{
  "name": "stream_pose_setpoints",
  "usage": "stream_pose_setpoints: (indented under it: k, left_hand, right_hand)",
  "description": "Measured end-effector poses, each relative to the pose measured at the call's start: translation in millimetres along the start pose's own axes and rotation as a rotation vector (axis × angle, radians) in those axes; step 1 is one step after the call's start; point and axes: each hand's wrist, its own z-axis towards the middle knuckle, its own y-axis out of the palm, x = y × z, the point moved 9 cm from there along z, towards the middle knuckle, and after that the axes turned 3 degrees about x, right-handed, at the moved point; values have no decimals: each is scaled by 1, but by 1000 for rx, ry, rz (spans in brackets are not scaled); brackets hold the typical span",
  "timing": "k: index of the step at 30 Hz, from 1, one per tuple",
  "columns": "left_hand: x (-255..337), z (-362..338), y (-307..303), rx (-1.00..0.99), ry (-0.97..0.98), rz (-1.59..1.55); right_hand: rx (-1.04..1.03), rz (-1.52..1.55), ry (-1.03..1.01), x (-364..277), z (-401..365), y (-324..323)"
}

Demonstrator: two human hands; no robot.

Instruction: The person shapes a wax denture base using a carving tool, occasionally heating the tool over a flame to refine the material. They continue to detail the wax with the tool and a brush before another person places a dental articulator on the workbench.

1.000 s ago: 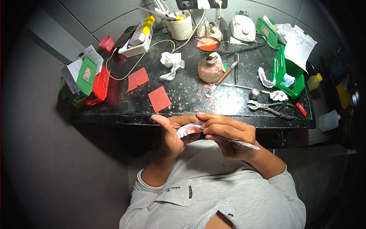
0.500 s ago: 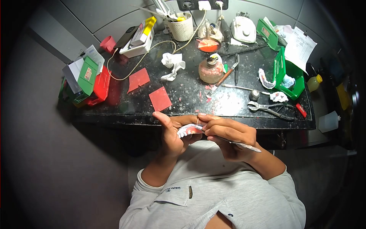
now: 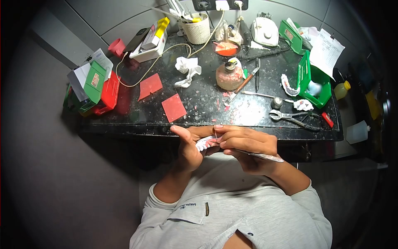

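A white dental cast (image 3: 203, 145) with pink wax on it is held at the table's front edge. My left hand (image 3: 188, 147) is closed around the cast from the left and below, its thumb pointing up. My right hand (image 3: 251, 145) grips a thin metal tool (image 3: 267, 157), whose broad end sticks out to the right and whose other end is hidden by the fingers at the cast. The fingertips of my right hand touch the right side of the cast, hiding that part.
Red wax sheets (image 3: 174, 108) lie behind my hands. Further back stand a wax-spattered burner (image 3: 229, 76) and a wax dish (image 3: 226, 49). To the right are pliers (image 3: 292, 117), a green box (image 3: 321, 98) and another cast (image 3: 289, 86).
The cast has tilted and shifted slightly to the right, showing less of its pink area. The thumb of my left hand has moved slightly right and down.
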Motion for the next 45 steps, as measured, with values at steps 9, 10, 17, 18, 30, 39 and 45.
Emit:
stream_pose_setpoints:
  k: [9, 10, 17, 18, 30, 39, 45]
  left_hand:
    - [1, 0, 1, 39, -11, 26]
    - [0, 0, 1, 13, -7, 23]
    - [-6, 0, -1, 29, -42, -66]
    - [-7, 1, 1, -5, -49, -55]
    - [-3, 4, 11, -101, -148, -327]
    - [33, 6, 8, 73, 432, 477]
    - [16, 8, 13, 47, 220, 120]
  right_hand:
    - [-11, 7, -8, 2, 0, 1]
    - [-10, 7, -8, 2, 0, 2]
    - [-11, -2, 12, 5, -2, 1]
    - [-7, -1, 17, 5, -2, 0]
    - [21, -10, 20, 13, -9, -7]
    - [203, 50, 76, 24, -12, -28]
    - [24, -318, -91, 17, -9, -6]
